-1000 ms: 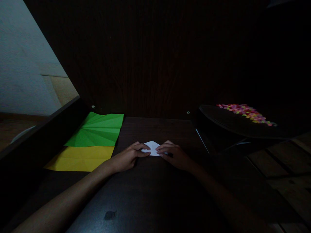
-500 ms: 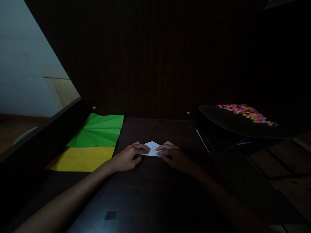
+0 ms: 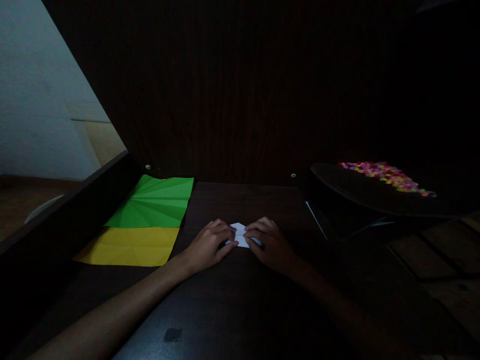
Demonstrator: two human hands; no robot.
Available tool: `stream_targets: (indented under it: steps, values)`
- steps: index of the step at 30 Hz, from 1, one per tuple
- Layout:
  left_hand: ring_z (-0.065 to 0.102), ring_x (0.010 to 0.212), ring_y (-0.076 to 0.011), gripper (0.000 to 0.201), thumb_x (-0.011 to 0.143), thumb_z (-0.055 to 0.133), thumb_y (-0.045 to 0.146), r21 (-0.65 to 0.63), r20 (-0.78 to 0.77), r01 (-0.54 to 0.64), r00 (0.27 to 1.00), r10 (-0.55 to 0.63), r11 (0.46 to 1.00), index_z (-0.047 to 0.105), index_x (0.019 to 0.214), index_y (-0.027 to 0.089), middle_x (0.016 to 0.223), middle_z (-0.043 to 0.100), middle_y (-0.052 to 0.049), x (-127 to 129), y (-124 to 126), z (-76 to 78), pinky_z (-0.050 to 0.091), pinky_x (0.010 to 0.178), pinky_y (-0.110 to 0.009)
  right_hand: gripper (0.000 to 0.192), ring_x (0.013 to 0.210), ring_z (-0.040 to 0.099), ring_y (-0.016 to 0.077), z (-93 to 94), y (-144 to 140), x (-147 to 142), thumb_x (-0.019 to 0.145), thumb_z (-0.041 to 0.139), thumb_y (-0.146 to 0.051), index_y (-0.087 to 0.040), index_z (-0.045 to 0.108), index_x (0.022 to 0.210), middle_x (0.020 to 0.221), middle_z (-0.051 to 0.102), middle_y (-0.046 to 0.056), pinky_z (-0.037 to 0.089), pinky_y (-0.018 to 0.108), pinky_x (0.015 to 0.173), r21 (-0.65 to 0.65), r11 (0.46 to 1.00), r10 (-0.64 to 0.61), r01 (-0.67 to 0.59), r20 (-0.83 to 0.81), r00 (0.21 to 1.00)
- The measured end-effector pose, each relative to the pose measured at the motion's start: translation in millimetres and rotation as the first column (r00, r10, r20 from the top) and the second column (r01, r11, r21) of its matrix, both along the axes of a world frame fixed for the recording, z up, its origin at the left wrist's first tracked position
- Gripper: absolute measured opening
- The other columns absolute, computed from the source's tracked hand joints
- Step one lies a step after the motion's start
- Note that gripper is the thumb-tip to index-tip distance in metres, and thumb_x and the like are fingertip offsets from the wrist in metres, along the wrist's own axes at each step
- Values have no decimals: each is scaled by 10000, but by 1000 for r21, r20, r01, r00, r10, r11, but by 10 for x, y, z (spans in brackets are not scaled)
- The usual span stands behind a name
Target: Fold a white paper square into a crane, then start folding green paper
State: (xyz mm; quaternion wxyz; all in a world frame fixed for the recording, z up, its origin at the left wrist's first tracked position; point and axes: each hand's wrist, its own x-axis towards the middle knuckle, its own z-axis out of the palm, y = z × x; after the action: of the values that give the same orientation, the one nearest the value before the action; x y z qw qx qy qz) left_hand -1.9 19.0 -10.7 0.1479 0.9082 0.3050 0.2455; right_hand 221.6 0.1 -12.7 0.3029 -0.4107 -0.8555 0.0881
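Both hands pressed down on a small white paper point(image 3: 240, 234) in the middle of the dark table point(image 3: 240, 300). The left hand point(image 3: 210, 245) lay at its 9 o'clock, the right hand point(image 3: 270, 243) at 3 o'clock, fingers flat, not curled around it. Green paper point(image 3: 153, 202) and yellow paper point(image 3: 129, 246) lay at 9 o'clock.

Both forearms point(image 3: 123, 310) are bare, with no sleeves visible.

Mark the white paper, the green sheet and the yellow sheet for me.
white paper point(image 3: 240, 233): head view, bare middle between the hands.
green sheet point(image 3: 155, 202): head view, centre of its creased face.
yellow sheet point(image 3: 129, 246): head view, middle of the sheet.
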Motion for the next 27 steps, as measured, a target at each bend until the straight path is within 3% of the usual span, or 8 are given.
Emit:
stream_targets:
  steps: [3, 8, 13, 18, 23, 25, 27]
  values:
    - [587, 901, -213, 163, 954, 531, 252, 33, -46, -17, 999, 19, 999, 668, 994, 172, 933, 694, -63, 16, -30, -6, 451, 856, -375, 107, 898, 568, 252, 32, -28, -44, 877, 603, -184, -190, 660, 967, 929, 704, 81, 423, 415, 795, 6, 999, -45, 45, 40, 998]
    - [567, 901, -218, 190, 952, 531, 236, 124, -83, -4, 996, 15, 992, 693, 1041, 197, 994, 680, -67, 30, -77, -12, 444, 815, -370, 104, 845, 560, 234, 39, -41, -87, 911, 543, -180, -200, 639, 876, 877, 697, 62, 392, 404, 771, 11, 998, -57, 56, 110, 992]
    - [561, 900, -226, 223, 957, 516, 266, 134, -80, -37, 996, 48, 990, 723, 993, 192, 970, 663, -83, 72, -90, -12, 458, 804, -383, 152, 978, 544, 287, -27, -7, -123, 908, 532, -184, -193, 650, 1004, 1079, 683, 109, 410, 447, 811, 16, 990, -140, 139, 113, 984]
    - [572, 976, -236, 218, 951, 526, 275, 102, -43, -38, 998, 43, 994, 728, 996, 205, 1089, 650, -95, 77, -85, -25, 473, 873, -418, 304, 1087, 543, 283, -97, 11, -143, 917, 487, -148, -192, 592, 1199, 1185, 655, 119, 430, 472, 917, -60, 996, -59, 60, 23, 998]
    - [537, 1153, -280, 202, 922, 557, 245, 112, 18, -62, 998, 61, 992, 737, 998, 194, 1412, 485, -125, 53, -78, -53, 449, 987, -491, 324, 1053, 579, 249, -144, 11, -127, 891, 525, -139, -208, 567, 1205, 1128, 639, 107, 482, 433, 920, -162, 984, -106, 80, -158, 982]
    - [525, 1178, -290, 198, 917, 564, 238, 108, 29, -65, 998, 63, 992, 741, 988, 183, 1447, 451, -136, 51, -75, -53, 451, 991, -496, 330, 1047, 593, 240, -150, 14, -116, 871, 550, -126, -206, 569, 1191, 1125, 633, 106, 493, 420, 920, -191, 977, -131, 92, -205, 970]
    - [541, 1146, -280, 195, 919, 564, 231, 104, 32, -53, 998, 50, 993, 742, 983, 183, 1400, 505, -135, 53, -73, -48, 473, 965, -480, 324, 1035, 604, 237, -146, 18, -104, 854, 571, -114, -206, 583, 1164, 1109, 638, 102, 497, 417, 919, -205, 975, -135, 89, -223, 965]
